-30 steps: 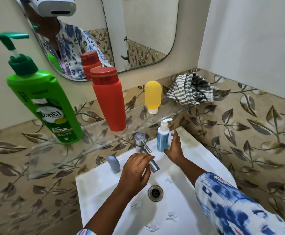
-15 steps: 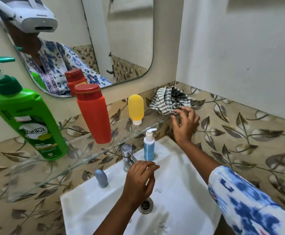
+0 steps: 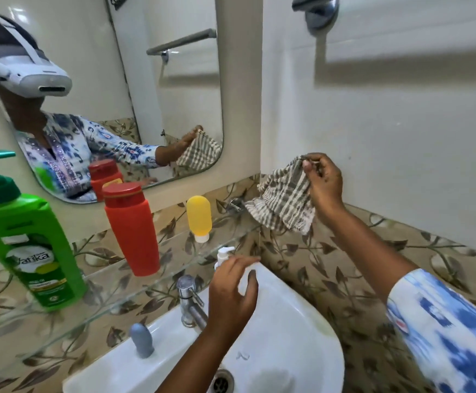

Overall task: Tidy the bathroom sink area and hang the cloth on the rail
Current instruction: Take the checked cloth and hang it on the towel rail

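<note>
**One hand has the cloth, and the rail is straight above it**

One relation decides the coming move: the rail (image 3: 316, 4) sits high on the right-hand wall, well above the right hand (image 3: 324, 185), and runs flat along that wall toward the right edge of the picture. The cloth (image 3: 283, 201) has to go up and over it.

The right hand pinches the cloth's top corner between thumb and fingertips, arm stretched forward and up from the patterned sleeve. The striped cloth hangs bunched below the pinch; its lower folds hang over the far end of the glass shelf (image 3: 146, 282), though I cannot tell whether they touch it.

The left hand (image 3: 232, 296) hovers lower, over the sink (image 3: 302, 336) near the tap (image 3: 190, 300), fingers loosely curled and parted, holding nothing. It is much farther from the rail, so the lift probably falls to the right hand, with the left free to spread the cloth.
</note>
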